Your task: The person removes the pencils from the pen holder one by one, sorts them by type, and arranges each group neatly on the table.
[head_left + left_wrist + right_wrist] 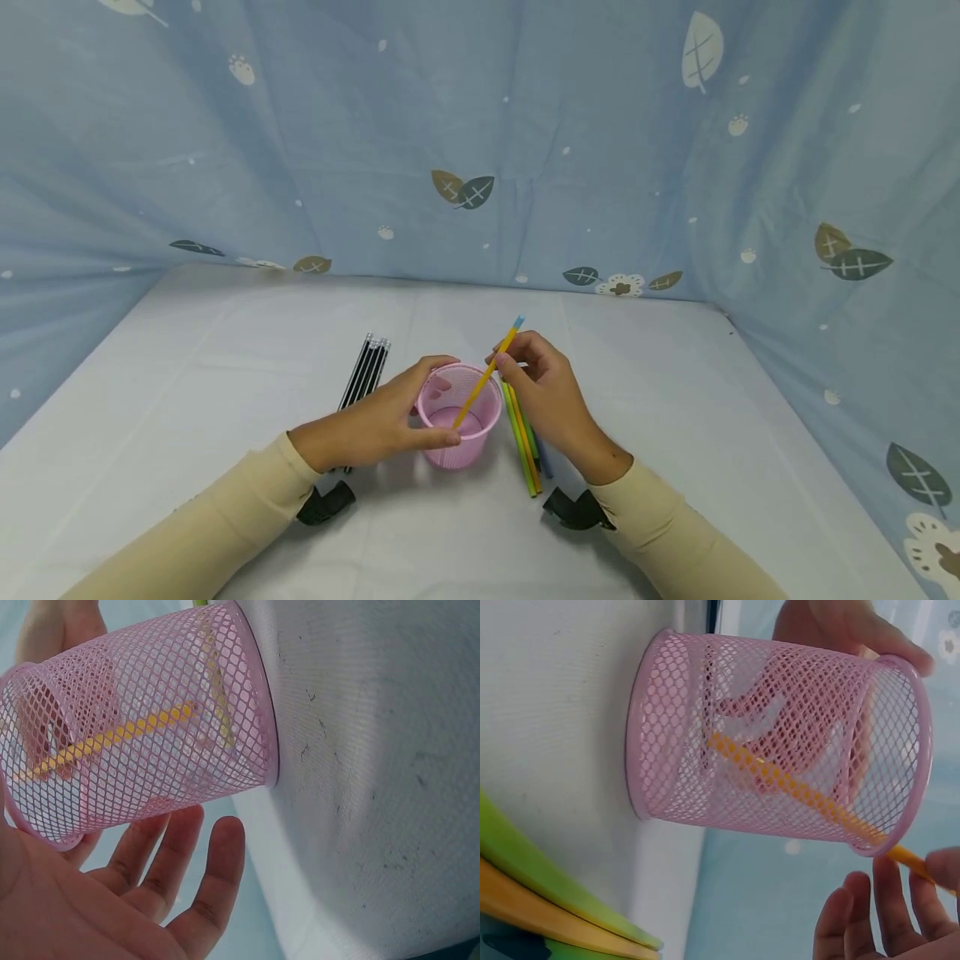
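Yellow pencil (483, 382) pinched in right hand (551, 400), tip in mesh cup (459, 417).

A white table (675, 433) fills the lower view, with a pale blue cloth (525, 125) printed with leaves and flowers hung behind it and down both sides. A bundle of black pencils (365, 372) lies left of centre, their silver ends pointing away. Green, orange and blue pencils (525, 446) lie side by side near the middle, running front to back.
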A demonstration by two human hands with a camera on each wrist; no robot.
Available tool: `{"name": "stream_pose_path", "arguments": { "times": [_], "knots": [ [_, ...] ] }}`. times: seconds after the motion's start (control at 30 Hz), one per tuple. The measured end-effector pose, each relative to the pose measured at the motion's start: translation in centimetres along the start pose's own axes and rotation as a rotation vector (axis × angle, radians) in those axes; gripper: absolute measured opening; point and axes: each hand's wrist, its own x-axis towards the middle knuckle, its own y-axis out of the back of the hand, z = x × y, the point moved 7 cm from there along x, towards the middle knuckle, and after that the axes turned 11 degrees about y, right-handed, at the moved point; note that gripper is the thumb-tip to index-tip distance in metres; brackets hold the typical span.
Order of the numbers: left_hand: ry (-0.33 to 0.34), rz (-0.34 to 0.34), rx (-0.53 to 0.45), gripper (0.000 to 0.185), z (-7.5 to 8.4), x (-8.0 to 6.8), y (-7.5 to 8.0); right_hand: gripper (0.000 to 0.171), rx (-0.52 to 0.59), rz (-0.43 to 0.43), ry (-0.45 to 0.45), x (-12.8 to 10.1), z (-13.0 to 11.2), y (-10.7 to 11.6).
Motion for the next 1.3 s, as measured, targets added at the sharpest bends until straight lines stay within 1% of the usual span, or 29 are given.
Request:
{"name": "stream_pose_path", "arguments": {
  "times": [0.13, 0.3, 0.53, 0.67, 0.77, 0.9, 1.1, 1.2, 1.3],
  "knots": [
    [0.009, 0.005, 0.013, 0.084, 0.0, 0.0, 0.0, 0.016, 0.054, 0.013, 0.044, 0.0, -0.6, 0.2],
    [0.025, 0.024, 0.039, 0.087, -0.1, 0.0, 0.2, 0.019, 0.149, 0.073, 0.102, 0.0, -1.6, 0.9],
    [0.040, 0.031, 0.040, 0.083, -0.1, -0.1, 0.3, 0.016, 0.276, 0.158, 0.100, 0.2, -1.6, 2.0],
    [0.032, 0.033, 0.041, 0.083, 0.0, 0.0, 0.2, 0.019, 0.325, 0.179, 0.096, 0.3, -1.3, 2.6],
    [0.017, 0.031, 0.034, 0.082, 0.1, 0.0, 0.2, 0.021, 0.324, 0.164, 0.077, 0.4, -0.9, 2.7],
    [0.017, 0.031, 0.030, 0.082, 0.1, 0.0, 0.2, 0.022, 0.307, 0.143, 0.040, 0.6, -0.3, 2.8],
    [0.028, 0.035, 0.040, 0.082, 0.0, 0.1, 0.2, 0.023, 0.300, 0.127, -0.054, 0.7, 0.9, 2.9],
    [0.035, 0.038, 0.044, 0.083, 0.0, 0.1, 0.3, 0.025, 0.280, 0.101, -0.092, 0.8, 1.5, 2.9],
    [0.040, 0.040, 0.045, 0.084, 0.0, 0.1, 0.3, 0.027, 0.250, 0.051, -0.133, 0.9, 2.1, 2.8]
  ]
}}
